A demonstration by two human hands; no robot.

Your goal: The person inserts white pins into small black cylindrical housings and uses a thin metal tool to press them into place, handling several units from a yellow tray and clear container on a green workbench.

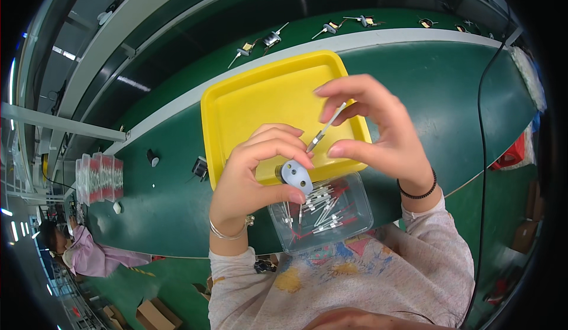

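The thumb and fingers (275, 146) of my left hand (239, 173) are closed on a pale grey oval disc (299, 177), its perforated face turned upward and outward. A slim rod (317, 139), dark metal at its lower end and white at its upper end, slants up and to the right from my left fingertips, above the disc. The thumb and fingers of my right hand (384, 129) are spread apart around the upper part of this rod; I cannot tell whether they touch it. The disc and the rod are positioned over the near edge of a yellow tray (260, 105). Just below my hands, a clear bin (365, 203) contains loose white and silver rods (322, 209) with red portions. Tray and bin rest on the green surface (438, 93). Left of the tray lie a dark block (200, 168) and a small dark part (152, 158); farther left stands a stack of clear containers (99, 178). Beyond the pale rail, small wired assemblies (272, 38) lie in a row. A black cable (482, 123) runs down the right side.
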